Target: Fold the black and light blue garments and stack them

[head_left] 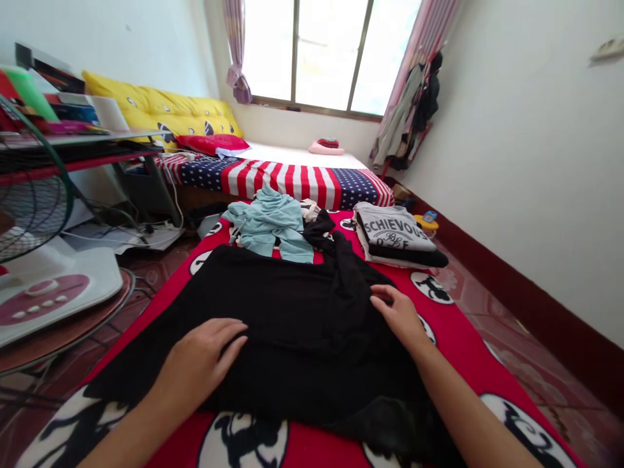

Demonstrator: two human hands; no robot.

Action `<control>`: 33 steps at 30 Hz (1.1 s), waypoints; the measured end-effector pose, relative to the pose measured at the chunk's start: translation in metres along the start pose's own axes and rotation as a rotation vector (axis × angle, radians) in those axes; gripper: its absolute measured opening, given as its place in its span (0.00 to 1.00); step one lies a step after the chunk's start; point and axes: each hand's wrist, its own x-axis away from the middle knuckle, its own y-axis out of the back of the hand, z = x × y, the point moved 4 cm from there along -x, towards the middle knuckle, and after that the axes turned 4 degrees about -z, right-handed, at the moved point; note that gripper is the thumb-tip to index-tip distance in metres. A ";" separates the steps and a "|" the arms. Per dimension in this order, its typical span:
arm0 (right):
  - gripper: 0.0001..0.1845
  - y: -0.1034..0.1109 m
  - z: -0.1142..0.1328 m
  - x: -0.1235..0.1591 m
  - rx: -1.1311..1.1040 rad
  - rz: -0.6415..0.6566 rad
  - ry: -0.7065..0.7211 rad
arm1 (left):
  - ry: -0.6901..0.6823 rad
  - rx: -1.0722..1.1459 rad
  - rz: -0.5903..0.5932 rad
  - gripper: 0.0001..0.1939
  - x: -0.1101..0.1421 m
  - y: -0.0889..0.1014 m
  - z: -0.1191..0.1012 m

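Lying crosswise beneath the parted left grip [207, 348], the black top [287, 374] had its sleeve [347, 276] just beside the right grip [398, 318], whose pinch was unclear.

Garment [283, 305] on blanket [468, 361], clothes [273, 218] behind

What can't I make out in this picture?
All in the head view:
Left hand: palm, hidden by the hand's back.
Black garment: near right part, cut off by the bottom edge.
Fan guard: left part, cut off by the left edge.
Window: the outdoors, lost in glare.
Gray shirt: start of its lettering, apparently folded under.
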 end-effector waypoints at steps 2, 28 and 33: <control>0.15 -0.011 -0.007 -0.027 0.028 -0.013 -0.045 | -0.176 0.193 0.027 0.14 -0.007 -0.012 -0.036; 0.10 0.039 -0.034 -0.076 -0.821 -0.488 -0.375 | -0.325 0.232 0.117 0.29 -0.008 -0.083 -0.105; 0.06 0.057 -0.040 -0.053 -0.896 -0.564 -0.400 | -0.229 0.224 0.081 0.31 -0.009 -0.089 -0.105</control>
